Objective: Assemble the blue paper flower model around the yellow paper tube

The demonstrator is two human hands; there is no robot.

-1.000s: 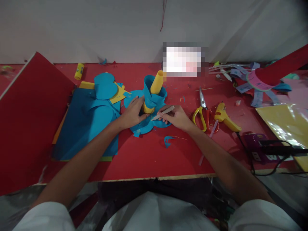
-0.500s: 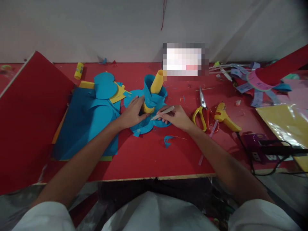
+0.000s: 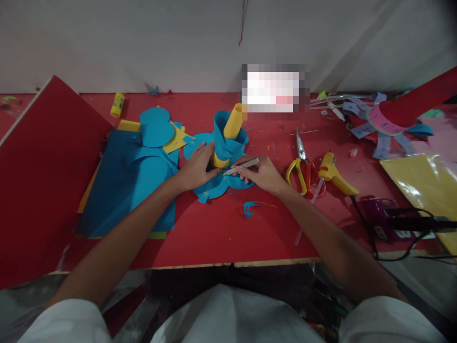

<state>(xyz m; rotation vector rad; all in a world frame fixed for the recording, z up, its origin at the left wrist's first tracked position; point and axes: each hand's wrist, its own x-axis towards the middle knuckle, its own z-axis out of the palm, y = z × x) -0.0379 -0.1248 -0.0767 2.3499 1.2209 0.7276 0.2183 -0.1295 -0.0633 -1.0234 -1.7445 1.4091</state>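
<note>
A blue paper craft (image 3: 212, 190) with rounded petals lies flat at the middle of the table. From it rises a rolled yellow paper tube (image 3: 233, 123) wrapped in curling blue paper. My left hand (image 3: 197, 166) grips the craft at the tube's base, its thumb on the near side and its fingers partly hidden behind. Pinched in my right hand (image 3: 263, 174) is a slim pale pen (image 3: 246, 165). It slants down to the left, and its tip meets the blue paper beside the yellow base.
Right of my right hand lie scissors (image 3: 300, 164) and a yellow glue gun (image 3: 335, 174) with a cord. Blue paper sheets (image 3: 117, 190) are stacked at left, near a glue stick (image 3: 117, 105) and a leaning red board (image 3: 43, 190). A pink-banded paper craft (image 3: 383, 119) stands far right.
The pen's tip has shifted slightly up and left on the blue paper, and the pen lies a little flatter. My left hand and the craft stay in place.
</note>
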